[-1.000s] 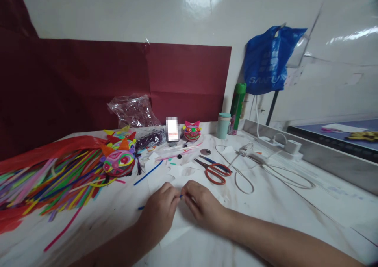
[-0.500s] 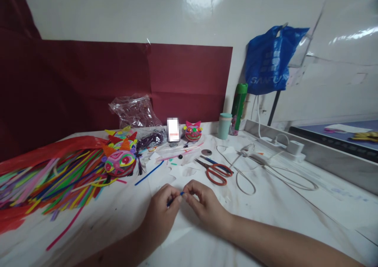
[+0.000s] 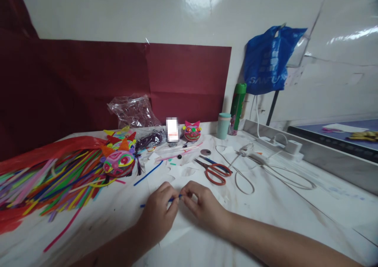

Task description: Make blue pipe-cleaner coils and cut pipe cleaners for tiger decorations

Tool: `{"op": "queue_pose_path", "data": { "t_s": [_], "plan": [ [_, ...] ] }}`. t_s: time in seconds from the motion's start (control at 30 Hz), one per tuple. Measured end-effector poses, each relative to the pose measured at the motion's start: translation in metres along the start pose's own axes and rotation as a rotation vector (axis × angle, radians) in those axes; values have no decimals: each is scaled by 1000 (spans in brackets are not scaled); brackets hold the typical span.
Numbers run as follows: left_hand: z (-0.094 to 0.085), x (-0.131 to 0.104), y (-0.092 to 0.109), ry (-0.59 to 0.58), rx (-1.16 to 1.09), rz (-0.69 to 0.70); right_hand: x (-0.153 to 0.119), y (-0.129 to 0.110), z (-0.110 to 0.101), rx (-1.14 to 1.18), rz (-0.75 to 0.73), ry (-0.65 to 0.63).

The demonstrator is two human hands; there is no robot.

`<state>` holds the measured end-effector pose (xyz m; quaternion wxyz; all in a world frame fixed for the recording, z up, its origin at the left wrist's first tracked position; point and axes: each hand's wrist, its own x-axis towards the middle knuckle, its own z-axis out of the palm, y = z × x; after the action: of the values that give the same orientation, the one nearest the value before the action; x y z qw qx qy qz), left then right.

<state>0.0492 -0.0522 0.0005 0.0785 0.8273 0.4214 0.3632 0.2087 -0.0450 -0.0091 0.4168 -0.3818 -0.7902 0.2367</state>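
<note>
- Background: a glossy white wall (image 3: 132,7) bears a maroon paper sheet (image 3: 189,70); below lies a white, brown-veined bench (image 3: 274,204).
- Far left: a loose heap of thin multicoloured strips (image 3: 79,180) spreads over the bench. A sleeve or forearm sweeping sideways could scatter its projecting ends.
- Beside the heap: a multicoloured horned animal-head ornament (image 3: 118,162). Its upright pointed pieces look liable to bend if knocked.
- Left of centre: a straight blue strip (image 3: 147,174) lies loose just beyond the left hand (image 3: 158,210); a careless knuckle could roll it away.
- Centre: the left hand is closed around a thin blue strip (image 3: 174,199), one end protruding behind the fist. The strip spans the small gap between the two hands; twisting or pulling unevenly there could kink it.
- Right of centre: the right hand (image 3: 203,204) pinches the strip's other end at the fingertips. So short a hold could slip under tension.
- Right: orange-handled metal scissors (image 3: 207,166) rest with their points away from the person; a reach past could catch the blades or the looped pale cable (image 3: 253,188) nearby.
</note>
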Motion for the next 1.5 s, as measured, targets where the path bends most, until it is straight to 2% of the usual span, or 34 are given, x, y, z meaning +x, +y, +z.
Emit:
{"op": "queue_pose_path", "data": {
  "t_s": [0.1, 0.2, 0.3, 0.4, 0.47, 0.57, 0.67, 0.73, 0.87, 1.0, 1.1, 1.17, 1.33, 1.4, 1.5],
  "plan": [
    [1, 2, 2, 53, -119, -128, 1, -3, 0, 147, 114, 42],
    [2, 3, -1, -1, -132, -166, 1, -3, -1, 124, 89, 39],
    [2, 3, -5, -91, -53, -134, 1, 1, -1, 1, -28, 1],
    [1, 1, -8, -175, 108, -37, 1, 5, -1, -175, -176, -63],
    [0, 0, -8, -196, 181, 23, 0, 8, 0, -245, -222, -101],
    [0, -1, -5, -136, 118, 50, 1, 7, 0, -144, -146, -77],
    [1, 1, -3, -4, -62, -41, 2, 4, -1, 66, 19, 5],
    [3, 2, -2, 41, -135, -114, 2, 2, -1, 124, 64, 34],
    [5, 0, -6, -19, -130, -174, 1, 0, -1, 42, 17, 26],
    [7, -4, -10, -121, 94, -22, 0, 5, -1, -156, -149, -44],
    [7, -6, -10, -139, 194, 39, 0, 7, -1, -262, -247, -105],
    [6, -5, -7, -102, 110, 24, 0, 6, -1, -226, -214, -85],
    [5, 0, -1, 59, -154, -111, 1, 1, -1, 83, 33, 39],
    [6, 0, -1, 49, -166, -139, 1, 1, -1, 92, 34, 45],
    [8, -1, -5, -9, -95, -109, 1, 3, -1, 14, -27, 38]
  ]
}}
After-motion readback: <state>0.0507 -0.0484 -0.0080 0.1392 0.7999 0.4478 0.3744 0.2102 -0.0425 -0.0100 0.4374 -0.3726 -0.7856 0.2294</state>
